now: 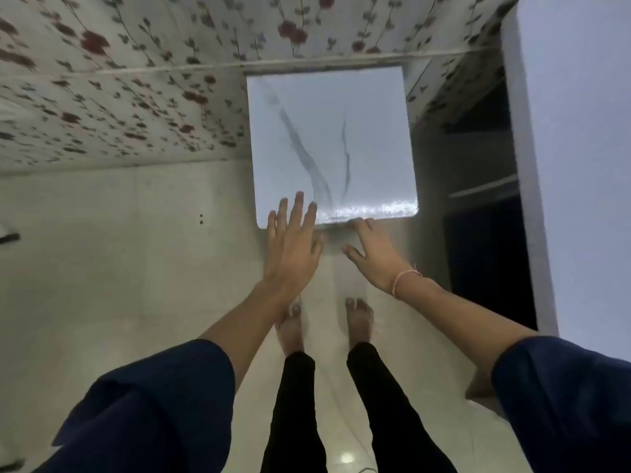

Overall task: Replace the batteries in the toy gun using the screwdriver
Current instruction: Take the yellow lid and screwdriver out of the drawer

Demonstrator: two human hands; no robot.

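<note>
A person stands barefoot on a pale floor and looks down at a small white table (331, 138) with grey streaks, at 12 o'clock from the feet. Both hands reach toward its near edge. The left hand (292, 249) is flat and spread wide, holding nothing, with its fingertips just over the table's corner at 7 o'clock. The right hand (370, 254) is loose and holds nothing too, its fingers curled down at the table's near edge (a thin pink band (404, 279) sits on that wrist).

No toy gun, screwdriver or batteries show anywhere, and the table top looks bare. So the job has likely not begun.

To do this step well, I think the person should first steady or place the table, then bring the gun, the tool and the new batteries onto it, side by side, where they cannot roll off.
</note>
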